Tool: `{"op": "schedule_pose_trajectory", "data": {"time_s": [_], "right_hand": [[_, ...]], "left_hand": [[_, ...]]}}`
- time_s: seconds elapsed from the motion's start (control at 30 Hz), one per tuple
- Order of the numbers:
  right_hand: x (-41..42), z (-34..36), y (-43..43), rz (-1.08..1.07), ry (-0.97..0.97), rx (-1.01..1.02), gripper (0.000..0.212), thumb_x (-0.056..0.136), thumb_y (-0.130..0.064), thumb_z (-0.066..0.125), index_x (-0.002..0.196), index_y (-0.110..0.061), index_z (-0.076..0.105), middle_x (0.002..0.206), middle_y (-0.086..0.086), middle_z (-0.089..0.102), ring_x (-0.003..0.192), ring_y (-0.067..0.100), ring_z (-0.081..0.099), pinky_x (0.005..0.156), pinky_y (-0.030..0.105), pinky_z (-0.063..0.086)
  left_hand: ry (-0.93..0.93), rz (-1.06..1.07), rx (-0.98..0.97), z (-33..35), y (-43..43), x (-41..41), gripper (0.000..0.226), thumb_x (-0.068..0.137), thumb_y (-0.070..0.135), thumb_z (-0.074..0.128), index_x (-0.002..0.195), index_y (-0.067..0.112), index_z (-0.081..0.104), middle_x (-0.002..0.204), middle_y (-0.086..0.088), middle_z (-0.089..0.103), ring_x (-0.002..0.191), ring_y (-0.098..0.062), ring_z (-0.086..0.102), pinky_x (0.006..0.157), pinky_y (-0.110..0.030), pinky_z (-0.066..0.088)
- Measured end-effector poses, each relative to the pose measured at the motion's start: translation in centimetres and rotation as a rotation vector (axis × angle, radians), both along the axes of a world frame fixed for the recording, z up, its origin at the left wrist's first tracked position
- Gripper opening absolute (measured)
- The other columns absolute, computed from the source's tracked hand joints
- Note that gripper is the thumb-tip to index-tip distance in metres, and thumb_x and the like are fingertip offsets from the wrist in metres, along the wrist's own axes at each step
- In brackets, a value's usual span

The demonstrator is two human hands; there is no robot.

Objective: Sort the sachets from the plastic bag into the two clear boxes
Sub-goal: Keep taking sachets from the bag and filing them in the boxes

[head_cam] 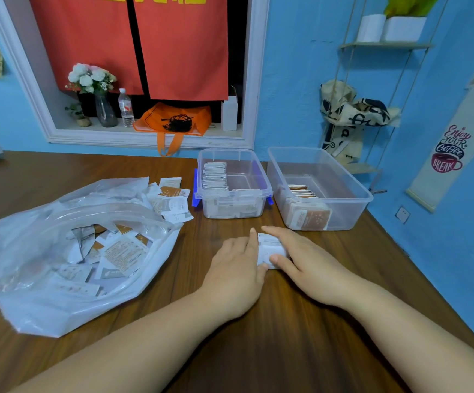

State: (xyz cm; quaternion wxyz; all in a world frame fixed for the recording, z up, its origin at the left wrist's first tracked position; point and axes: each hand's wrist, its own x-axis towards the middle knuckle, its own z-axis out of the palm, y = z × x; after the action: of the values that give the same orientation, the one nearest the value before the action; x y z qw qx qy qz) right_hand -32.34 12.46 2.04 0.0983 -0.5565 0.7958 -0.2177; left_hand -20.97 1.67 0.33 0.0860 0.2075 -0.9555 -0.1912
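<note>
A small stack of white sachets (pixel 270 248) stands on the wooden table between my hands. My left hand (pixel 237 268) presses against its left side and my right hand (pixel 301 259) grips it from the right, thumb in front. An open plastic bag (pixel 60 279) holding several white and brown sachets lies to the left. A loose pile of sachets (pixel 170 201) lies at the bag's far edge. The left clear box (pixel 233 182), with blue clips, holds white sachets in a row. The right clear box (pixel 318 185) holds brown sachets.
The wooden table (pixel 258 350) runs up to a blue wall at the back and right. An orange bag (pixel 173 120), a water bottle (pixel 126 107) and a vase of flowers (pixel 94 92) sit on the window ledge behind. A rope shelf (pixel 372 109) hangs at the right.
</note>
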Motion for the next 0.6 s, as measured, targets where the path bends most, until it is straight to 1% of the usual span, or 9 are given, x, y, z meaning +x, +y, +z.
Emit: {"op": "schedule_pose_trajectory", "data": {"time_s": [0.07, 0.13, 0.17, 0.23, 0.3, 0.4, 0.47, 0.53, 0.6], "right_hand": [[-0.16, 0.07, 0.04, 0.000, -0.036, -0.021, 0.047, 0.096, -0.029, 0.048, 0.140, -0.033, 0.032, 0.140, -0.012, 0.044, 0.123, 0.002, 0.042, 0.103, 0.021, 0.035], [-0.27, 0.11, 0.16, -0.003, -0.054, -0.028, 0.045, 0.095, -0.032, 0.051, 0.137, -0.033, 0.035, 0.134, -0.013, 0.048, 0.117, 0.001, 0.046, 0.099, 0.022, 0.039], [-0.28, 0.12, 0.20, -0.001, -0.052, -0.027, 0.044, 0.094, -0.033, 0.052, 0.136, -0.032, 0.036, 0.132, -0.014, 0.049, 0.116, 0.000, 0.046, 0.098, 0.021, 0.040], [-0.24, 0.15, 0.19, 0.008, -0.042, -0.022, 0.043, 0.094, -0.033, 0.052, 0.135, -0.032, 0.037, 0.130, -0.015, 0.047, 0.113, -0.001, 0.045, 0.096, 0.019, 0.039], [-0.14, 0.25, 0.16, 0.020, -0.040, -0.004, 0.043, 0.095, -0.032, 0.052, 0.135, -0.032, 0.036, 0.129, -0.015, 0.045, 0.113, -0.001, 0.045, 0.095, 0.018, 0.039], [0.02, 0.48, 0.21, 0.036, -0.052, 0.027, 0.042, 0.096, -0.032, 0.049, 0.135, -0.033, 0.034, 0.128, -0.015, 0.042, 0.112, 0.001, 0.044, 0.094, 0.019, 0.039], [-0.01, 0.62, 0.29, 0.040, -0.054, 0.042, 0.039, 0.096, -0.033, 0.049, 0.133, -0.032, 0.036, 0.122, -0.018, 0.041, 0.111, 0.000, 0.043, 0.092, 0.018, 0.038], [-0.18, 0.71, 0.38, 0.043, -0.027, 0.044, 0.032, 0.095, -0.035, 0.051, 0.125, -0.035, 0.041, 0.111, -0.024, 0.043, 0.106, -0.003, 0.041, 0.089, 0.018, 0.037], [-0.32, 0.86, 0.45, 0.051, -0.012, 0.040, 0.024, 0.092, -0.036, 0.055, 0.114, -0.036, 0.046, 0.104, -0.024, 0.048, 0.099, -0.003, 0.045, 0.085, 0.018, 0.040]], "left_hand": [[0.054, 0.009, 0.003, -0.01, -0.34, 0.00, 0.059, 0.098, 0.039, 0.038, 0.150, 0.022, 0.014, 0.143, 0.002, 0.037, 0.130, -0.014, 0.028, 0.107, -0.028, 0.025], [0.140, 0.019, 0.050, 0.12, -0.66, 0.17, 0.051, 0.095, 0.039, 0.046, 0.143, 0.028, 0.032, 0.130, 0.007, 0.049, 0.122, -0.012, 0.037, 0.101, -0.026, 0.033], [0.174, 0.024, 0.083, 0.23, -0.75, 0.31, 0.048, 0.093, 0.039, 0.050, 0.139, 0.030, 0.037, 0.124, 0.009, 0.052, 0.119, -0.011, 0.040, 0.098, -0.025, 0.035], [0.175, 0.018, 0.110, 0.43, -0.82, 0.42, 0.050, 0.089, 0.042, 0.056, 0.135, 0.030, 0.040, 0.119, 0.012, 0.053, 0.116, -0.008, 0.042, 0.095, -0.025, 0.038], [0.135, 0.004, 0.085, 0.47, -0.93, 0.36, 0.053, 0.086, 0.046, 0.058, 0.134, 0.028, 0.042, 0.119, 0.011, 0.053, 0.114, -0.008, 0.042, 0.094, -0.026, 0.039], [0.144, 0.005, 0.073, 0.42, -1.08, 0.27, 0.049, 0.085, 0.049, 0.059, 0.126, 0.027, 0.048, 0.111, 0.011, 0.056, 0.107, -0.008, 0.043, 0.090, -0.027, 0.041], [0.145, 0.005, 0.062, 0.44, -1.04, 0.31, 0.046, 0.085, 0.049, 0.059, 0.124, 0.026, 0.049, 0.110, 0.011, 0.056, 0.105, -0.008, 0.044, 0.088, -0.026, 0.041], [0.145, -0.005, 0.053, 0.44, -1.04, 0.32, 0.045, 0.085, 0.050, 0.059, 0.123, 0.027, 0.050, 0.111, 0.011, 0.055, 0.106, -0.007, 0.044, 0.088, -0.025, 0.041], [0.150, -0.018, 0.062, 0.52, -0.99, 0.39, 0.045, 0.085, 0.049, 0.059, 0.123, 0.028, 0.050, 0.110, 0.012, 0.055, 0.105, -0.007, 0.045, 0.088, -0.025, 0.041]]}}
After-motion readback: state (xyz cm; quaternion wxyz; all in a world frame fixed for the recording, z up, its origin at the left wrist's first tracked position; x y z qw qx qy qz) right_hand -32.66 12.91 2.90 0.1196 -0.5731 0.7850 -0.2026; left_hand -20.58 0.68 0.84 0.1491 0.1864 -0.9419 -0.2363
